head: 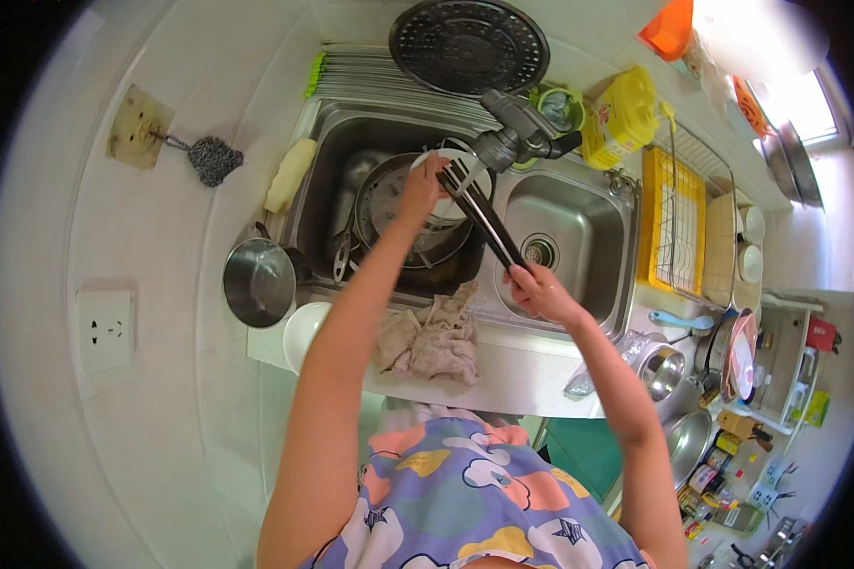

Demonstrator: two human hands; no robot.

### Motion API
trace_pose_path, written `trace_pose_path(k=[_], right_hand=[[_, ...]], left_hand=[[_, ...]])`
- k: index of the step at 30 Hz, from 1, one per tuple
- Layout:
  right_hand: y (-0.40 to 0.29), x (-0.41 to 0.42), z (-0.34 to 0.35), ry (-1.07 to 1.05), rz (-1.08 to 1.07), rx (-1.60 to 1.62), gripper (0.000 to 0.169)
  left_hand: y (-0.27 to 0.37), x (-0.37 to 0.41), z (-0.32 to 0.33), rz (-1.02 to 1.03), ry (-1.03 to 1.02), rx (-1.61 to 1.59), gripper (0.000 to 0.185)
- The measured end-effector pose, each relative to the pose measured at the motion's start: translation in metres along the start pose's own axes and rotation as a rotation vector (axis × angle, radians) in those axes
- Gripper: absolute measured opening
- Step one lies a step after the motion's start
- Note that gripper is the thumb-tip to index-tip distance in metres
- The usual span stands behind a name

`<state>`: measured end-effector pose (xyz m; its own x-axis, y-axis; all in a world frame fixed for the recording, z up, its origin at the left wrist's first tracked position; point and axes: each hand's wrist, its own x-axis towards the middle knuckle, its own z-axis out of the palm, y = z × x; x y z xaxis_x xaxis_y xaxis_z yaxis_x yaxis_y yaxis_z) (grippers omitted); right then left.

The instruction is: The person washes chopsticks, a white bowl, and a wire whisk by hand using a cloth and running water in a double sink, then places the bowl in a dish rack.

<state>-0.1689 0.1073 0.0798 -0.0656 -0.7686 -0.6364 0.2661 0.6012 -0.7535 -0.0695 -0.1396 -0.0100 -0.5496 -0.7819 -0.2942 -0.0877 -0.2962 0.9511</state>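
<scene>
A bundle of black chopsticks (485,222) slants across the divider between the two sink basins. My right hand (543,293) grips its lower end, over the small basin. At the far ends of the bundle is my left hand (424,186), fingers curled beside the tips; whether they grip them cannot be told. The grey faucet (502,149) hangs just above, and a stream of water (470,178) seems to fall on the chopsticks. Below my left hand, a white bowl (475,165) and a metal pan (381,203) sit in the large basin (349,142).
A crumpled cloth (438,341) lies on the counter's front edge, near a white bowl (304,331) and a steel pot (260,283). The small basin (583,213) has a drain (539,250). Behind the faucet stand a yellow jug (620,117) and a black perforated tray (470,46).
</scene>
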Motion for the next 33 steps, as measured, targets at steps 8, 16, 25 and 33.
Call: trace_pose_path(k=[8, 16, 25, 33], right_hand=[[0.035, 0.043, 0.025, -0.163, -0.014, 0.153, 0.024], [-0.035, 0.113, 0.043, 0.347, -0.475, -0.347, 0.025], [-0.076, 0.154, 0.055, 0.359, -0.771, -0.471, 0.025], [-0.086, 0.123, 0.078, 0.424, -0.541, -0.491, 0.025]], left_hand=[[0.035, -0.047, 0.03, -0.091, 0.054, -0.93, 0.043], [0.114, -0.042, 0.024, 0.363, -0.106, -0.746, 0.044], [0.114, -0.069, -0.009, 0.415, -0.124, -0.873, 0.056], [0.027, -0.072, 0.008, 0.045, 0.269, -0.661, 0.049]])
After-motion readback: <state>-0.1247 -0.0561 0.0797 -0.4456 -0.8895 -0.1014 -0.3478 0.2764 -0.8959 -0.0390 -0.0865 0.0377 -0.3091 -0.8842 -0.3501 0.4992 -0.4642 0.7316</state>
